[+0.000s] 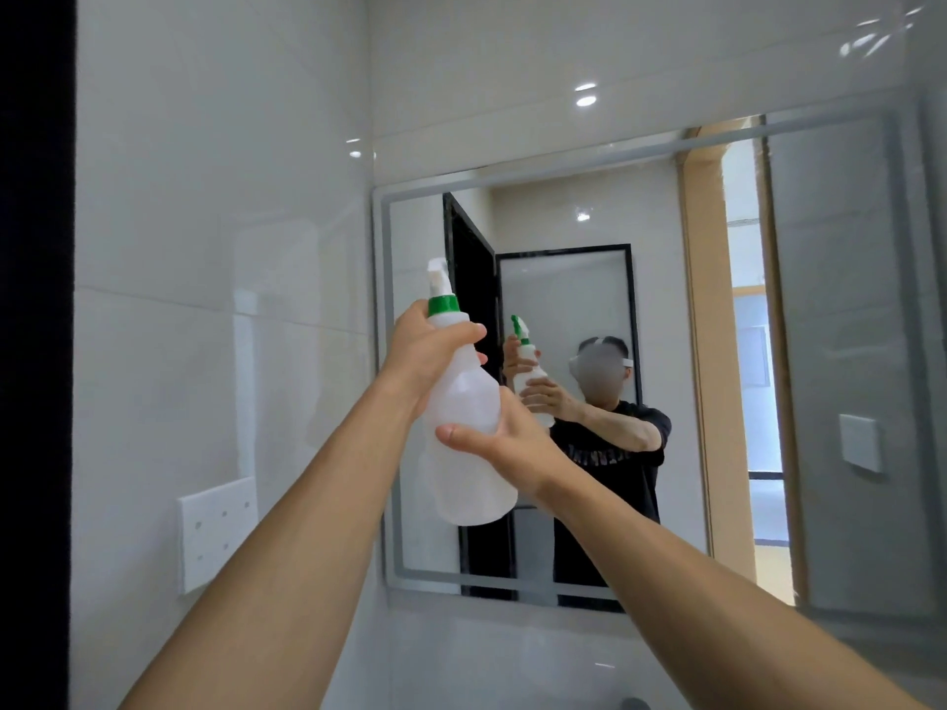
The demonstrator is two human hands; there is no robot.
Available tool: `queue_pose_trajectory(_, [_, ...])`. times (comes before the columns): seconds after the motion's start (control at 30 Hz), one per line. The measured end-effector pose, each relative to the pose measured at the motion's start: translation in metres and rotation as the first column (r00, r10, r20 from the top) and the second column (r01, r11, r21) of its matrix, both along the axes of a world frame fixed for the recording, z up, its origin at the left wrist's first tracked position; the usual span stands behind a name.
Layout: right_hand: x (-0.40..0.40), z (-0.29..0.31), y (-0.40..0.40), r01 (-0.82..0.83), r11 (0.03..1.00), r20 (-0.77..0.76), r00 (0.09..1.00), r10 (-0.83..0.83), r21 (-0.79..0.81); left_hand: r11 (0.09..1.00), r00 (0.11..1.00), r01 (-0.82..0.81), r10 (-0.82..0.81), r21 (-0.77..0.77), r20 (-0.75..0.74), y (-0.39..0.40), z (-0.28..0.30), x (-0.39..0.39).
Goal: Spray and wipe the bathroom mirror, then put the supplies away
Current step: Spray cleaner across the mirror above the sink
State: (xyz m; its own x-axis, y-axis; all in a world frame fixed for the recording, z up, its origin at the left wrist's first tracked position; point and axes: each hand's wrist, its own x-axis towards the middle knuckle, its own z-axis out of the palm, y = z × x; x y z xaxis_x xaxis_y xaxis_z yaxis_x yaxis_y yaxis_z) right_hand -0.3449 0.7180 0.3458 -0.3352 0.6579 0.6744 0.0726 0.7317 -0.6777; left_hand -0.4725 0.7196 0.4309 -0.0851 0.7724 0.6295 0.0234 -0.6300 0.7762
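A translucent white spray bottle [464, 427] with a green collar and white trigger head is raised in front of the wall mirror [666, 351], near its left part. My left hand [428, 351] wraps the bottle's neck just below the green collar. My right hand [505, 443] grips the bottle's body from the right side. The nozzle points toward the mirror's upper left. The mirror reflects a person in a black shirt holding the same bottle. No cloth is in view.
Glossy white tiled walls surround the mirror. A white socket plate [215, 535] sits on the left wall below bottle height. A dark door edge [36, 351] runs along the far left. A dark fixture tip [633, 703] shows at the bottom edge.
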Motion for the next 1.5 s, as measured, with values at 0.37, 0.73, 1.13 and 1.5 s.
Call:
queue_pose_trajectory(0.37, [0.004, 0.002, 0.013, -0.026, 1.0, 0.05, 0.998, 0.027, -0.014, 0.979, 0.983, -0.182, 0.178, 0.089, 0.051, 0.0, -0.006, 0.005])
queue_pose_trajectory(0.73, [-0.01, 0.014, 0.025, 0.008, 1.0, 0.049, 0.999, -0.008, 0.007, 0.982, 0.983, -0.163, 0.154, 0.097, 0.097, -0.015, 0.009, -0.001])
queue_pose_trajectory(1.13, [0.006, 0.023, 0.03, 0.065, 0.998, 0.052, 0.997, -0.064, -0.017, 0.98, 0.987, -0.138, 0.123, 0.145, 0.106, -0.012, 0.019, 0.012])
queue_pose_trajectory(1.5, [0.024, 0.024, 0.028, 0.145, 0.989, 0.046, 0.988, -0.146, 0.031, 0.98, 0.993, -0.086, 0.069, 0.177, 0.101, -0.01, 0.022, 0.03])
